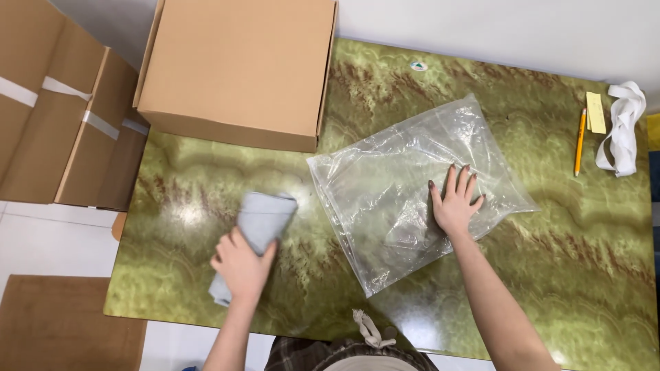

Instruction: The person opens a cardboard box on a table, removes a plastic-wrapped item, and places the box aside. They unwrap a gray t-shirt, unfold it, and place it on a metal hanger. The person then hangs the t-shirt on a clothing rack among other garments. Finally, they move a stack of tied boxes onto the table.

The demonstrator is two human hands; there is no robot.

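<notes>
Left hand (240,264) grasps folded grey cloth (258,223); right hand (455,203) released, flat on clear bag (412,185) at 3 o'clock. Bagging step, probably; bag mouth needs opening.

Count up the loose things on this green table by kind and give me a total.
Cardboard box: 1
Clear plastic bag, under the right hand: 1
Folded grey cloth, in the left hand: 1
Pencil: 1
Yellow note: 1
White strap: 1
Total: 6
</notes>
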